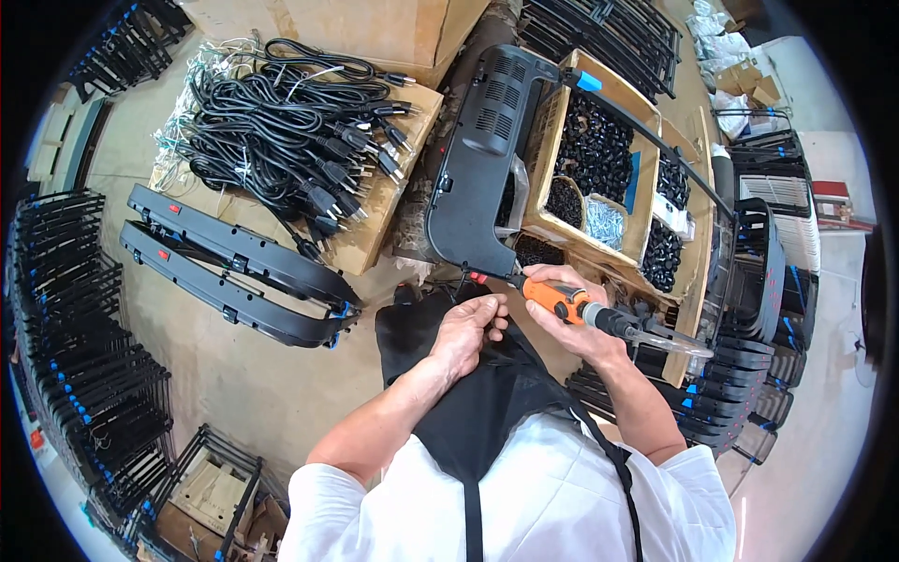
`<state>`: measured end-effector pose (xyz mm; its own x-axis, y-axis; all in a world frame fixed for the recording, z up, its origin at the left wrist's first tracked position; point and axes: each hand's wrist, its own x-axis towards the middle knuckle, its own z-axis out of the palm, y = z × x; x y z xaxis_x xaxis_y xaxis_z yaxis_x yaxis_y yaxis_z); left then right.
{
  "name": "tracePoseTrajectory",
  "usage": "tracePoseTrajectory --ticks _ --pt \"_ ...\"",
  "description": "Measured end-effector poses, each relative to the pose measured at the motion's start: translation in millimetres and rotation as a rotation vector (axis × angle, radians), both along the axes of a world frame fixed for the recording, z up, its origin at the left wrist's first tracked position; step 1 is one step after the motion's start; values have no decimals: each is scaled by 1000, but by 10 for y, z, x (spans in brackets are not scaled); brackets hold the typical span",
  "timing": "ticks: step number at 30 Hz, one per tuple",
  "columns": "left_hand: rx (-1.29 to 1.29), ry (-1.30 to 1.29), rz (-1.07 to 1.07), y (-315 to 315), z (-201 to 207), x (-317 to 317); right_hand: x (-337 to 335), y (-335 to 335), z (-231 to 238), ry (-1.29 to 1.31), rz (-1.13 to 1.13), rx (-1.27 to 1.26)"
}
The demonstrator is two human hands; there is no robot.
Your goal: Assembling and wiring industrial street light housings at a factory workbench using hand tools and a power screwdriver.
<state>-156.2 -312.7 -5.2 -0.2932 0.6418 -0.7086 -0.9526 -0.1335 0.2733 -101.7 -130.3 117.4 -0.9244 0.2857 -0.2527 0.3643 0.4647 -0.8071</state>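
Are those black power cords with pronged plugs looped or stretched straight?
Looped: the black power cords bend back on themselves, heaped on a tan surface.

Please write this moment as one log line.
Left hand: curled | right hand: holds orange power tool | nearby: black casing, black cords

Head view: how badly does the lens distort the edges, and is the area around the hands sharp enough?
Head view, rim: black vignette, with the stacked black tubular frames bowed at left; head view, centre: left hand, right hand and its orange-and-black power tool look fairly sharp, no obvious blur; head view, bottom: white cloth shirt bright, folds readable.
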Motion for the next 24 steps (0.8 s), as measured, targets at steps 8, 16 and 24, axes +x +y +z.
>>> tracePoseTrajectory --ticks 8,16,24 --pt "-3 -110 55 -48 -158 -39 10 39 -94 82 48 18" --pt "-22 -193 137 53 -172 -153 32 -114 168 112 -61 -88" --pt "160 -314 250 31 1 -330 -88 -177 178 139 17 -128"
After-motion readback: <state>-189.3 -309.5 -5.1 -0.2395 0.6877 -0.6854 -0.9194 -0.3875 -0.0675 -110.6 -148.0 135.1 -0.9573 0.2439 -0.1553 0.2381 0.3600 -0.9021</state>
